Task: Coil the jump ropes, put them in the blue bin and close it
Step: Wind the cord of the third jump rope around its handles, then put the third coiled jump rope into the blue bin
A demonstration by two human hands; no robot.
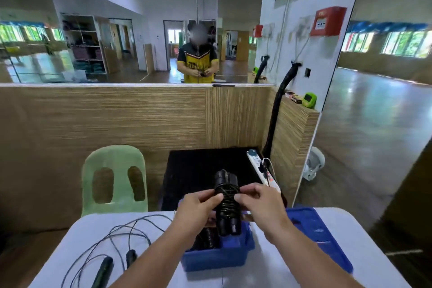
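Left grip (pixel 198 203), right grip (pixel 259 201) pinch coiled rope (pixel 228 203) — bin (pixel 215 259) contents obscured.

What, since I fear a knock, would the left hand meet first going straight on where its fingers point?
The coiled jump rope, which the left hand pinches at its side. Just beyond it, as far as depth shows, is the right hand.
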